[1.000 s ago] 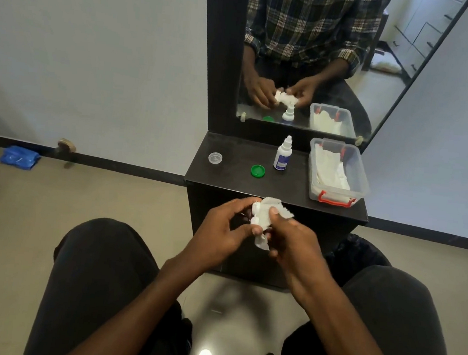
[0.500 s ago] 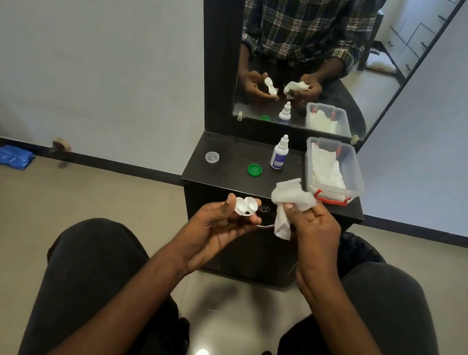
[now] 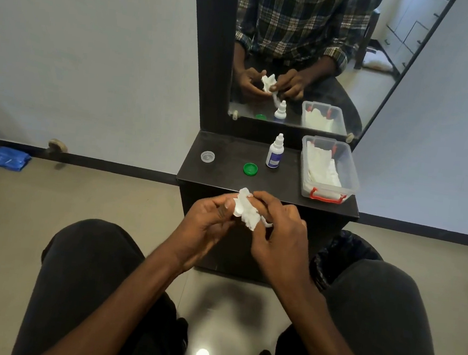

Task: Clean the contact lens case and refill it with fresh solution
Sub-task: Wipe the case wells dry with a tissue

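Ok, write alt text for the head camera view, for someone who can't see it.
A seated person's two hands, left hand and right hand, hold a white lens case and rub it with a white tissue. On the dark shelf beyond stand a dropper bottle, a green cap, a clear cap and a tub of tissues, below a mirror.

Home room, dressing corner: dark vanity shelf (image 3: 227,174) under a wall mirror (image 3: 324,57); tiled floor, plain walls, cupboard doors reflected. Dropper bottle (image 3: 274,152) mid-shelf, tissue box (image 3: 353,171) at right edge
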